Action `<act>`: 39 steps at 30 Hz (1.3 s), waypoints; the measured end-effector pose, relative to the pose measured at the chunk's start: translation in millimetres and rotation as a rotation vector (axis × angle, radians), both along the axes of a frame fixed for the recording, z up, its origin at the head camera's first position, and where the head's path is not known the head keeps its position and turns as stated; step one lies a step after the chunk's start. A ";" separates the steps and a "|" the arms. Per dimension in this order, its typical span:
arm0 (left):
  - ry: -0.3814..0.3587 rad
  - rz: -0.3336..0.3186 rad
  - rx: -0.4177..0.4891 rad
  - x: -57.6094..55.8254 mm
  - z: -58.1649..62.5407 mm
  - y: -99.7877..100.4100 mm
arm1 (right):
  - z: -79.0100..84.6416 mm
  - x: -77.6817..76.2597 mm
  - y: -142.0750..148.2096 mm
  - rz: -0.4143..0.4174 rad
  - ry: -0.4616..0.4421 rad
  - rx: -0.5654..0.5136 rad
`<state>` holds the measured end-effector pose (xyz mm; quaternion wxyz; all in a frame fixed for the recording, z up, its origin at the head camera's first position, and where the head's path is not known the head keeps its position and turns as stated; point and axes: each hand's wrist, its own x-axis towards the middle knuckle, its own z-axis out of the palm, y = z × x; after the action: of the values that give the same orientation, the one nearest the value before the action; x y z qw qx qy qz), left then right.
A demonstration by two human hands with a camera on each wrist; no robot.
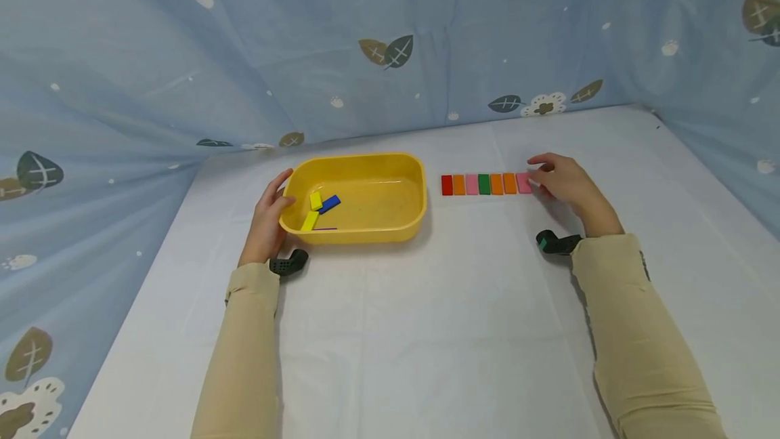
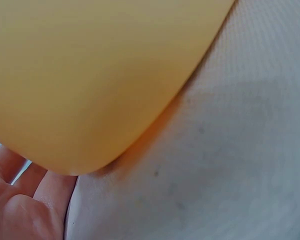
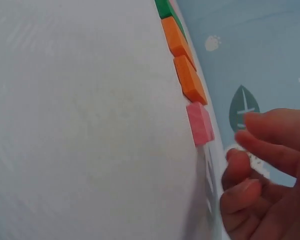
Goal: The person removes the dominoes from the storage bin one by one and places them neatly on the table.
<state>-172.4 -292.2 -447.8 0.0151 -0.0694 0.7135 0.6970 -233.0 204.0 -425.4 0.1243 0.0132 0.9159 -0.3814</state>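
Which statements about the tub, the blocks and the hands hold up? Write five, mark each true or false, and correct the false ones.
1. The left hand touches the yellow tub. True.
2. The row of blocks lies inside the yellow tub. False: it lies on the white cloth beside it.
3. A blue block lies in the yellow tub. True.
4. The row's end nearest the right hand is green. False: a pink block is there.
5. Only one block in the row is orange. False: there are three orange blocks.
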 end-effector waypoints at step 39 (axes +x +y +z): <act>0.035 -0.004 -0.001 -2.3 -2.7 0.8 | 22.6 22.3 -112.0 0.277 0.411 -0.127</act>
<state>-174.6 -291.4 -450.6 0.0042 -0.0557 0.7143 0.6976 -210.7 92.0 -402.8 -0.0127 -0.1979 0.8892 -0.4124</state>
